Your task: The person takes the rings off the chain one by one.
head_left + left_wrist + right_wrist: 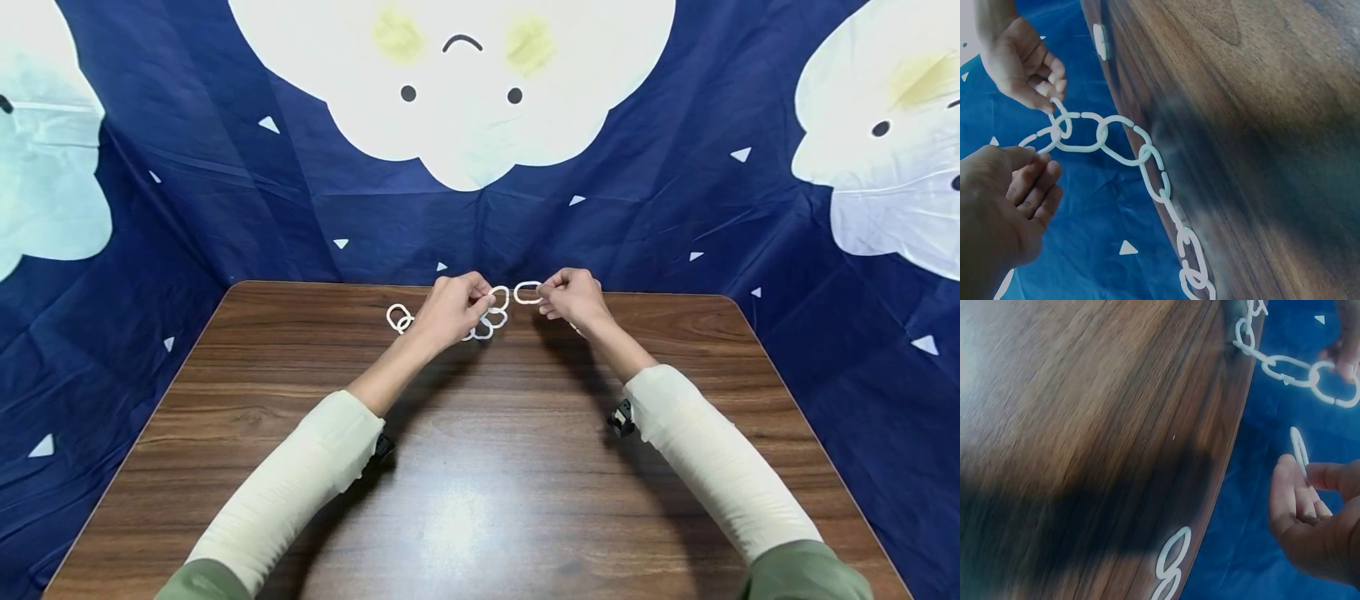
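Observation:
My left hand pinches the end link of a white plastic chain between thumb and fingers. From there the chain sags onto the table's far edge and runs left, partly hidden behind my left wrist in the head view. To the right, my right hand pinches a single white chain link by one end. This link stands apart from the chain in the head and right wrist views, a short gap from its end, while the left wrist view shows the two overlapping.
More white links lie on the table near its far edge, mostly hidden by my right wrist in the head view. Beyond the brown wooden table hangs a dark blue cloth with white clouds, closing in the back and sides.

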`<state>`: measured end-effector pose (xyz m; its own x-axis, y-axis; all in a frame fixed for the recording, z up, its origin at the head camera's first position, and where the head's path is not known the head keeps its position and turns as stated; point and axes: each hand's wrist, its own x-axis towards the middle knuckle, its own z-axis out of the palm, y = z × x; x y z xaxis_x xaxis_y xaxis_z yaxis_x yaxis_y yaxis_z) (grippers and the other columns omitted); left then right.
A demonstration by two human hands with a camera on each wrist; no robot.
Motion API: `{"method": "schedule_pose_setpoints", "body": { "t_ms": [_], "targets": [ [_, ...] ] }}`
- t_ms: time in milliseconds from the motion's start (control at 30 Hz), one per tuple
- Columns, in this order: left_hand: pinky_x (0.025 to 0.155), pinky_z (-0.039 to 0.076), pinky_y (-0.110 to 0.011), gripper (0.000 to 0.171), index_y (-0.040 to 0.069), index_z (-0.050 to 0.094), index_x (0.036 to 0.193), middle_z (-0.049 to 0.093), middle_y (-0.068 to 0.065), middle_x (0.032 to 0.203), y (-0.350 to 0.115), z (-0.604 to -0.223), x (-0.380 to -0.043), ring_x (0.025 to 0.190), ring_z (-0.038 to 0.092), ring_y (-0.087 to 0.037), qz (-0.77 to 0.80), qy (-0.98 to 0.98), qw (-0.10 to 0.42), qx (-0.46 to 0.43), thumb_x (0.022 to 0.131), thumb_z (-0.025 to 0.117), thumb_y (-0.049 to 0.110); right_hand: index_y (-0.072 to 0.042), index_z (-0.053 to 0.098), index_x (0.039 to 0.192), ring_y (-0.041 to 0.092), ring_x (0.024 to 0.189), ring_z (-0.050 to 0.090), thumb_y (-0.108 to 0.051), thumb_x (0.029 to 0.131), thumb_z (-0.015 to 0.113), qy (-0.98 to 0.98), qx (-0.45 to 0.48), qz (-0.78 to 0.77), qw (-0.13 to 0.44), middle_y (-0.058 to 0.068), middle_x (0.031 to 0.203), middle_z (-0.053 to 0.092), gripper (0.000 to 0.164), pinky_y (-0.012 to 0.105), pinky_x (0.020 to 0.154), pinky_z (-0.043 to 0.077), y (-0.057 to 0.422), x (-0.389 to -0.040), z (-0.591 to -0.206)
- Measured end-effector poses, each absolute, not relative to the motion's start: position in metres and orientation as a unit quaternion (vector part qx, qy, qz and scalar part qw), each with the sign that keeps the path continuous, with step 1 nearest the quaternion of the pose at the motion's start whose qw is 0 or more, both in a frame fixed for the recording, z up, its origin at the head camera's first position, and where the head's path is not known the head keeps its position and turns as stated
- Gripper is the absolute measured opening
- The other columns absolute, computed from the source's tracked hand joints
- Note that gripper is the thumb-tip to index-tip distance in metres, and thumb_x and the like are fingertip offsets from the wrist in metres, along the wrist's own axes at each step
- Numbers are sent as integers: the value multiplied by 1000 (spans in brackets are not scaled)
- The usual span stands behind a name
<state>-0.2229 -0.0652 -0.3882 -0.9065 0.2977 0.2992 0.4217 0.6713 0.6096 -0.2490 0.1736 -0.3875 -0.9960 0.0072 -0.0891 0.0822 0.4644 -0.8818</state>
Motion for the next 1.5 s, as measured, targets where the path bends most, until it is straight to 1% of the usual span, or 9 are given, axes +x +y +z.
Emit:
{"method": "schedule_pose_setpoints", "body": {
  "t_ms": [267, 500, 633, 767, 833, 1033, 1233, 1333, 1500],
  "targets": [
    [89, 63, -41, 11, 6, 80, 110, 86, -8, 102, -67, -389, -225, 93, 78, -21, -355, -909, 88, -200, 107, 77, 16, 4, 81, 109, 6, 68, 75, -11, 104, 75, 874, 24, -485, 25, 26, 105, 85, 16, 22, 64, 64, 193, -250, -395],
    [88, 63, -41, 12, 6, 80, 110, 85, -8, 102, -68, -388, -224, 91, 77, -21, -356, -908, 86, -203, 108, 77, 18, 11, 78, 115, 6, 68, 75, -3, 103, 74, 847, 51, -527, 46, 28, 108, 84, 19, 31, 76, 70, 205, -255, -403],
    [91, 63, -42, 13, 6, 80, 110, 86, -8, 103, -67, -388, -225, 95, 78, -23, -354, -908, 86, -205, 108, 76, 19, 13, 77, 118, 8, 72, 77, -1, 103, 72, 839, 67, -536, 56, 28, 119, 83, 21, 33, 81, 70, 211, -257, -404],
    [94, 63, -43, 12, 7, 80, 110, 86, -8, 104, -67, -388, -225, 98, 79, -23, -353, -910, 82, -201, 108, 76, 18, 14, 76, 119, 12, 77, 79, 2, 103, 69, 832, 79, -546, 64, 30, 127, 80, 21, 42, 92, 70, 214, -260, -407],
    [94, 62, -44, 11, 7, 80, 111, 86, -8, 104, -67, -388, -225, 99, 79, -24, -355, -910, 79, -199, 108, 76, 17, 13, 76, 120, 13, 77, 79, 3, 102, 69, 828, 87, -549, 66, 28, 124, 82, 22, 44, 94, 70, 215, -262, -408],
    [95, 62, -44, 13, 7, 80, 111, 86, -8, 104, -65, -388, -225, 99, 79, -23, -359, -907, 77, -204, 108, 76, 19, 13, 77, 120, 8, 69, 76, 3, 103, 70, 819, 113, -558, 70, 14, 95, 86, 21, 35, 83, 71, 221, -268, -417],
    [93, 63, -43, 12, 6, 80, 111, 85, -8, 103, -65, -389, -225, 96, 78, -23, -361, -904, 82, -212, 109, 76, 17, 14, 77, 121, 6, 66, 76, 4, 102, 71, 813, 126, -564, 70, 17, 98, 86, 22, 29, 74, 69, 224, -271, -421],
    [93, 63, -43, 11, 6, 81, 110, 86, -8, 102, -64, -390, -226, 95, 78, -22, -366, -902, 85, -215, 108, 76, 16, 11, 78, 114, 6, 65, 76, 4, 102, 73, 811, 131, -566, 68, 16, 92, 86, 15, 27, 69, 68, 227, -273, -422],
    [88, 62, -40, 9, 5, 81, 109, 85, -8, 99, -63, -390, -226, 91, 76, -20, -379, -895, 89, -217, 107, 77, 13, 6, 73, 101, 7, 63, 76, 2, 102, 78, 811, 137, -565, 64, 6, 74, 82, 5, 24, 64, 66, 233, -276, -426]
  ]
}}
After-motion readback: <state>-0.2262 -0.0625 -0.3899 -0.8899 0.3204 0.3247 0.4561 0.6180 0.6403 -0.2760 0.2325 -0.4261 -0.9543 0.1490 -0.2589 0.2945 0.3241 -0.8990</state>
